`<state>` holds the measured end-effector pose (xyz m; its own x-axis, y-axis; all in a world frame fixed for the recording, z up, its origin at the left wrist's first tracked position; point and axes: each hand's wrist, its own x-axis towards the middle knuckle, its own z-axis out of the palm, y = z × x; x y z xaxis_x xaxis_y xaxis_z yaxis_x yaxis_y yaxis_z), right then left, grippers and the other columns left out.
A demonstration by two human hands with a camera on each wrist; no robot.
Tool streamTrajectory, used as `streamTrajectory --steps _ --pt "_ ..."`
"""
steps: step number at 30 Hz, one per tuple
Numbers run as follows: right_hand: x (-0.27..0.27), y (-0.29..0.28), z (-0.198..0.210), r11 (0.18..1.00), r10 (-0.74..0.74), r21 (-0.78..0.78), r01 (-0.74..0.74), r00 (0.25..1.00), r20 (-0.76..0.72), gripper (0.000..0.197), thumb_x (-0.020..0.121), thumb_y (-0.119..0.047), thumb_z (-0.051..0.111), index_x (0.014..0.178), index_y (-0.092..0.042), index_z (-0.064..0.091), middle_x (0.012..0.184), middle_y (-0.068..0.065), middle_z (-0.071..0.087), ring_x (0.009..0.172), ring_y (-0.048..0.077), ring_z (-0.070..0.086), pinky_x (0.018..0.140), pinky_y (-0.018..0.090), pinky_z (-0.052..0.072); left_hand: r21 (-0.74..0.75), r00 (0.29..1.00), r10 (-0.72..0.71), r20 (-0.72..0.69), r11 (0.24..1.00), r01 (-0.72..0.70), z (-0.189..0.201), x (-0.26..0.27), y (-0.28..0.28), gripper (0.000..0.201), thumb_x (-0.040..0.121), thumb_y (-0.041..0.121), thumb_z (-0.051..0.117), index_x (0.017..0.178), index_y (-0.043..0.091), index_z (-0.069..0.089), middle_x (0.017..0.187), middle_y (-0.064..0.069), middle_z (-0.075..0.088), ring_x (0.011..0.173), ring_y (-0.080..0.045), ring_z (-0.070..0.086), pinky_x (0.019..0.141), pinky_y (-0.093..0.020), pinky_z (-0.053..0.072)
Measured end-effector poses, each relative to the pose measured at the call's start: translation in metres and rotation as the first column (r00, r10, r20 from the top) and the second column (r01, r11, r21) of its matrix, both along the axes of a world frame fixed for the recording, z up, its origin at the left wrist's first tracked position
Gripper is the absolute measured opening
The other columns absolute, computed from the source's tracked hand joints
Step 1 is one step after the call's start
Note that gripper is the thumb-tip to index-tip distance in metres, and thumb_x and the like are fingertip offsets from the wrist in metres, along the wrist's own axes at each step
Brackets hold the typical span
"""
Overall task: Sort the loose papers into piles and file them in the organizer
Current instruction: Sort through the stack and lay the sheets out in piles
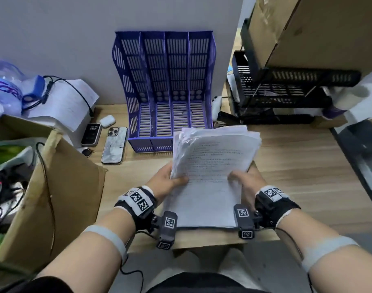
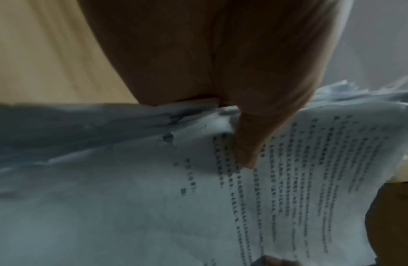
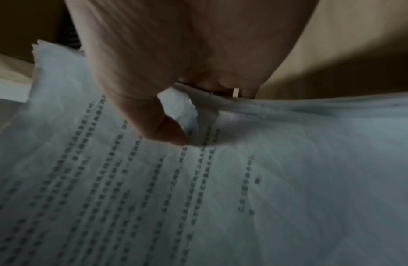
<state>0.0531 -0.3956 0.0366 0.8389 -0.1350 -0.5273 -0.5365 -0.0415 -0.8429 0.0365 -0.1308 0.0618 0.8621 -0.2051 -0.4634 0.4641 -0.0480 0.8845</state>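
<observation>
I have the stack of papers (image 1: 210, 166) at frame center, tilted above the desk (image 1: 307, 170). My left hand (image 1: 168, 180) and right hand (image 1: 246, 182) pinch its sides, thumbs on top. The ragged upper sheets could slide free before reaching the organizer (image 1: 166, 87), top center.

head: even, soft light, edges bowed | wrists: dim, blurred, grainy | papers (image 2: 152, 207) shadowed, print smeared

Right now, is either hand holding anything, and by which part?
Both grip the stack of papers: the left hand on its left edge, the right hand on its right edge, thumbs on the printed top sheet.
</observation>
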Motion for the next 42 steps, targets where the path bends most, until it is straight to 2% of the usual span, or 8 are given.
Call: streamTrajectory --steps 5,9,11,13,18,24,30,42 --pt "0.029 0.038 0.076 0.994 0.01 -0.111 0.026 0.948 0.319 0.029 0.071 -0.007 0.066 0.096 -0.022 0.062 0.099 0.002 0.072 0.095 0.021 0.068 0.088 0.041 0.055 0.022 0.938 0.254 0.235 0.964 -0.266 0.042 0.016 0.014 0.033 0.071 -0.004 0.083 0.084 0.026 0.077 0.088 0.008 0.076 0.092 -0.021 0.067 0.095 -0.05 0.055" --pt "0.008 0.058 0.091 0.995 0.004 -0.095 0.045 0.888 0.459 0.036 0.072 -0.002 0.06 0.101 -0.023 0.066 0.093 -0.004 0.07 0.086 0.01 0.063 0.076 0.025 0.052 0.065 0.873 0.325 0.365 0.926 -0.372 0.04 0.008 0.019 0.04 0.07 0.014 0.088 0.105 0.021 0.072 0.101 0.008 0.073 0.094 0.0 0.069 0.095 -0.023 0.053" --pt "-0.007 0.061 0.074 0.992 -0.02 -0.104 0.068 0.914 0.405 0.041 0.066 -0.013 0.061 0.106 -0.018 0.067 0.099 0.001 0.07 0.094 0.017 0.064 0.082 0.031 0.051 0.145 0.85 0.218 0.48 0.936 -0.322 0.035 0.005 0.018 0.043 0.075 0.005 0.082 0.115 0.01 0.067 0.109 0.004 0.071 0.094 0.02 0.061 0.089 -0.004 0.044" --pt "-0.016 0.062 0.054 0.992 -0.059 -0.091 0.09 0.952 0.301 0.03 0.064 -0.014 0.064 0.092 -0.023 0.07 0.096 0.003 0.071 0.097 0.025 0.063 0.089 0.042 0.05 0.1 0.834 0.198 0.516 0.952 -0.288 0.026 0.005 0.015 0.049 0.076 0.0 0.081 0.12 0.005 0.063 0.117 0.001 0.07 0.105 0.009 0.063 0.094 -0.008 0.044" --pt "-0.015 0.06 0.045 0.996 -0.09 -0.007 0.094 0.973 0.211 0.041 0.06 -0.012 0.065 0.101 -0.013 0.067 0.101 0.016 0.071 0.095 0.026 0.063 0.091 0.047 0.05 0.098 0.839 0.242 0.487 0.939 -0.328 0.015 0.019 0.015 0.054 0.073 0.008 0.086 0.122 0.01 0.063 0.118 0.001 0.07 0.106 0.005 0.064 0.094 -0.009 0.045" --pt "-0.01 0.065 0.04 0.999 -0.006 -0.052 0.014 0.989 0.146 0.028 0.085 0.003 0.063 0.091 -0.024 0.061 0.09 0.0 0.067 0.091 0.019 0.064 0.081 0.033 0.049 0.08 0.873 0.316 0.37 0.926 -0.369 -0.004 0.028 0.02 0.049 0.068 0.032 0.087 0.114 0.023 0.07 0.108 0.004 0.076 0.105 -0.016 0.07 0.098 -0.044 0.054" --pt "0.001 0.049 0.055 0.969 0.181 -0.212 -0.131 0.954 0.239 0.021 0.093 -0.022 0.064 0.114 -0.023 0.06 0.104 -0.008 0.07 0.098 0.012 0.067 0.088 0.032 0.053 0.093 0.908 0.252 0.334 0.95 -0.298 0.012 0.036 0.023 0.034 0.091 0.023 0.07 0.121 0.008 0.064 0.112 -0.004 0.074 0.102 -0.017 0.071 0.089 -0.034 0.059" --pt "-0.028 0.031 -0.035 0.798 0.262 -0.448 -0.403 0.902 -0.344 0.032 0.085 -0.018 0.061 0.114 -0.017 0.048 0.106 0.007 0.061 0.085 0.024 0.06 0.072 0.026 0.045 0.722 0.989 0.016 -0.15 0.685 0.099 -0.068 -0.001 0.055 0.051 0.083 0.024 0.074 0.128 0.008 0.056 0.121 -0.013 0.065 0.107 -0.03 0.064 0.093 -0.035 0.052"
